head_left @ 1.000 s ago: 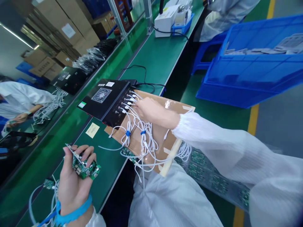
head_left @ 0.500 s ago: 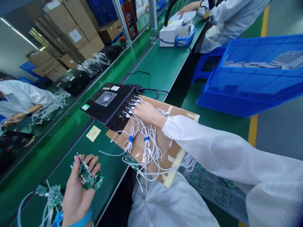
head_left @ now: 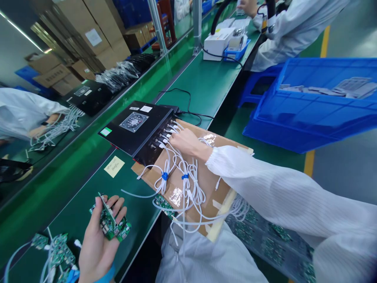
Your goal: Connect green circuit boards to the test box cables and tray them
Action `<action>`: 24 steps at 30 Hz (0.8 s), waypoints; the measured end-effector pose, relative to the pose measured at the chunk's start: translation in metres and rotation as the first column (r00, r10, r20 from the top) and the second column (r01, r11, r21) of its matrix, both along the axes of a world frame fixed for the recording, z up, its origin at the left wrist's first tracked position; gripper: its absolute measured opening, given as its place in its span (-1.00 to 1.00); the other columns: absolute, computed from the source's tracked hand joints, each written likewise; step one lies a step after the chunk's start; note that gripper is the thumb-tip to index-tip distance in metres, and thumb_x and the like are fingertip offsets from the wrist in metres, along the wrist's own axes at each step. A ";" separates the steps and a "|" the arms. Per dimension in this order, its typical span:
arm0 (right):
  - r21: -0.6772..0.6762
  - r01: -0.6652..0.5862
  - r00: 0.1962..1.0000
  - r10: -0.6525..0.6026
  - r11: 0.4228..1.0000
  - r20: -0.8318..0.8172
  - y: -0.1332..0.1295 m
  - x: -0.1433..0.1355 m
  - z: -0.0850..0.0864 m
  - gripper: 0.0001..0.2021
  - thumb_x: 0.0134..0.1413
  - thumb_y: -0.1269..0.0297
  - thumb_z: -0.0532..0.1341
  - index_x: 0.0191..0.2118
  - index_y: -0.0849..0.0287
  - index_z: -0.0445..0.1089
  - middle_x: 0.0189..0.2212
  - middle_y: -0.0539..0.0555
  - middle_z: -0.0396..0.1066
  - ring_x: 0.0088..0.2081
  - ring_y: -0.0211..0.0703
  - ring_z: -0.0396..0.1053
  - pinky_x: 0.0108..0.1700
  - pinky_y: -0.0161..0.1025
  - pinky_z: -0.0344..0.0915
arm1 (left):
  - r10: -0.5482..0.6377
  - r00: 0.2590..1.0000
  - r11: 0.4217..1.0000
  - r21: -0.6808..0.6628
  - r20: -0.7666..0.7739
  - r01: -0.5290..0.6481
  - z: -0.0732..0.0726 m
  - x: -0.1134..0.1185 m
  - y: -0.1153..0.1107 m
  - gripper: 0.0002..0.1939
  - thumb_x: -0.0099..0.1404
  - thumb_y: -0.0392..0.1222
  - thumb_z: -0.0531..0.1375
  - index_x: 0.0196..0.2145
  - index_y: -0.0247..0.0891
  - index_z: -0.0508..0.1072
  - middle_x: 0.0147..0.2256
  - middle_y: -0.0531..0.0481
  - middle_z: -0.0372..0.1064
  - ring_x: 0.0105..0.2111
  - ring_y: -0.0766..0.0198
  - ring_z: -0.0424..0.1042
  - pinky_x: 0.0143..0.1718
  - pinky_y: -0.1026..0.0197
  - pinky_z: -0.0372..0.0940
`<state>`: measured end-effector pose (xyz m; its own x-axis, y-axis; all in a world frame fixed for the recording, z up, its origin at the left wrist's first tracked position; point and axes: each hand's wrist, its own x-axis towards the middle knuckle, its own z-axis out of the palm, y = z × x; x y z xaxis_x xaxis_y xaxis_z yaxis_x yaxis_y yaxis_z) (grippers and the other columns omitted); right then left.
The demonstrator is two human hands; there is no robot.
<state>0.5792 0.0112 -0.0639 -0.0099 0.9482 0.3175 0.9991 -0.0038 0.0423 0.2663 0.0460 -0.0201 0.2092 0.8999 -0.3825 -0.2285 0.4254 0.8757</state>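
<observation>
In the head view, the left hand point(head_left: 98, 243) cups a small stack of green circuit boards point(head_left: 111, 224), fingers curled around them, well in front of the black box point(head_left: 136, 127) and low over the green bench point(head_left: 203, 82). The right hand point(head_left: 185, 142) rests at the box's front edge, fingertips pinched among the white cables point(head_left: 176, 173) plugged into its row of ports; whether it grips one plug cannot be told. The cables spill from the box across a cardboard sheet point(head_left: 212, 184) just beside it, bundled by two blue ties point(head_left: 164, 175). A yellow note point(head_left: 114, 166) lies on the bench just left of the box's near corner. More boards with cables point(head_left: 57, 251) lie near the left hand. A blue crate point(head_left: 312, 102) sits well right of the box. Beyond it, another person's sleeve point(head_left: 291, 27) reaches toward a white device point(head_left: 218, 41).
</observation>
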 end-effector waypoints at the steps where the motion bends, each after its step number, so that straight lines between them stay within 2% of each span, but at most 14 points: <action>1: -0.009 0.005 1.000 -0.005 1.000 -0.003 0.000 0.000 0.000 -0.71 0.30 0.57 0.10 -0.12 0.29 0.58 -0.34 0.25 0.57 -0.21 0.01 0.51 -0.20 -0.16 0.27 | -0.001 1.000 1.000 -0.008 0.017 0.001 -0.001 0.000 0.000 -0.77 0.32 -0.05 0.36 -0.29 -0.21 0.41 -0.40 0.07 0.27 -0.45 0.39 0.29 -0.55 0.43 0.29; 5: -0.073 0.049 0.998 -0.051 0.996 -0.034 0.001 -0.001 0.000 -0.76 0.28 0.52 0.14 -0.16 0.30 0.58 -0.36 0.27 0.56 -0.22 0.01 0.49 -0.26 -0.17 0.22 | -0.027 0.991 0.999 -0.041 0.134 0.033 -0.003 -0.001 -0.004 -0.75 0.28 -0.13 0.40 -0.31 -0.25 0.39 -0.44 0.11 0.23 -0.47 0.42 0.28 -0.57 0.44 0.27; 8: -0.127 0.069 0.996 -0.075 0.989 -0.049 -0.002 -0.002 0.002 -0.78 0.28 0.53 0.14 -0.19 0.33 0.57 -0.32 0.29 0.55 -0.20 0.03 0.48 -0.27 -0.17 0.18 | -0.037 0.973 0.996 -0.074 0.227 0.055 -0.002 -0.003 -0.010 -0.70 0.23 -0.15 0.44 -0.30 -0.28 0.39 -0.44 0.11 0.22 -0.42 0.39 0.36 -0.53 0.42 0.32; 11: -0.175 0.062 0.996 -0.073 0.983 -0.060 -0.010 -0.001 0.008 -0.77 0.27 0.59 0.11 -0.20 0.35 0.54 -0.27 0.28 0.54 -0.24 -0.01 0.46 -0.26 -0.16 0.18 | -0.029 0.955 0.988 -0.138 0.297 0.073 -0.002 -0.010 -0.016 -0.76 0.33 -0.13 0.36 -0.21 -0.30 0.41 -0.41 0.09 0.24 -0.38 0.37 0.41 -0.40 0.37 0.41; 14: -0.102 0.019 0.994 -0.029 0.995 -0.103 -0.033 -0.007 0.021 -0.74 0.31 0.60 0.06 -0.18 0.32 0.51 -0.25 0.23 0.51 -0.21 -0.03 0.43 -0.19 -0.13 0.23 | -0.019 0.917 0.971 -0.213 0.399 0.113 -0.004 -0.019 -0.019 -0.86 0.47 -0.16 0.21 -0.14 -0.30 0.41 -0.38 0.07 0.24 -0.42 0.43 0.39 -0.32 0.36 0.43; 17: 0.020 -0.006 0.990 0.009 1.000 -0.139 -0.067 -0.035 0.034 -0.73 0.39 0.55 0.03 -0.16 0.29 0.49 -0.21 0.21 0.48 -0.13 -0.01 0.39 -0.12 -0.10 0.25 | -0.031 0.892 0.958 -0.241 0.450 0.155 -0.007 -0.026 -0.020 -0.85 0.47 -0.15 0.20 -0.12 -0.30 0.41 -0.34 0.04 0.24 -0.43 0.44 0.37 -0.34 0.35 0.41; 19: 0.011 -0.024 0.988 0.025 1.000 -0.151 -0.090 -0.066 0.034 -0.80 0.40 0.48 0.09 -0.19 0.27 0.47 -0.26 0.18 0.46 -0.20 -0.04 0.36 -0.16 -0.12 0.22 | -0.067 0.896 0.955 -0.233 0.439 0.185 -0.010 -0.029 -0.020 -0.74 0.40 -0.06 0.29 -0.12 -0.32 0.42 -0.34 0.04 0.22 -0.44 0.44 0.34 -0.39 0.35 0.38; 21: -0.047 -0.070 0.986 0.062 0.996 -0.154 -0.107 -0.100 0.024 -0.84 0.40 0.36 0.17 -0.21 0.27 0.47 -0.30 0.16 0.45 -0.25 -0.06 0.34 -0.19 -0.13 0.21 | -0.114 0.916 0.956 -0.210 0.384 0.207 -0.017 -0.030 -0.022 -0.65 0.30 -0.03 0.38 -0.14 -0.32 0.44 -0.36 0.06 0.21 -0.47 0.45 0.28 -0.45 0.36 0.34; 24: -0.106 -0.066 0.983 0.046 0.992 -0.178 -0.115 -0.140 -0.002 -0.73 0.35 0.11 0.26 -0.17 0.27 0.47 -0.26 0.17 0.48 -0.18 0.02 0.36 -0.12 -0.10 0.23 | -0.195 0.959 0.961 -0.154 0.205 0.228 -0.031 -0.029 -0.025 -0.69 0.16 -0.20 0.46 -0.24 -0.29 0.44 -0.40 0.08 0.24 -0.49 0.45 0.25 -0.45 0.35 0.33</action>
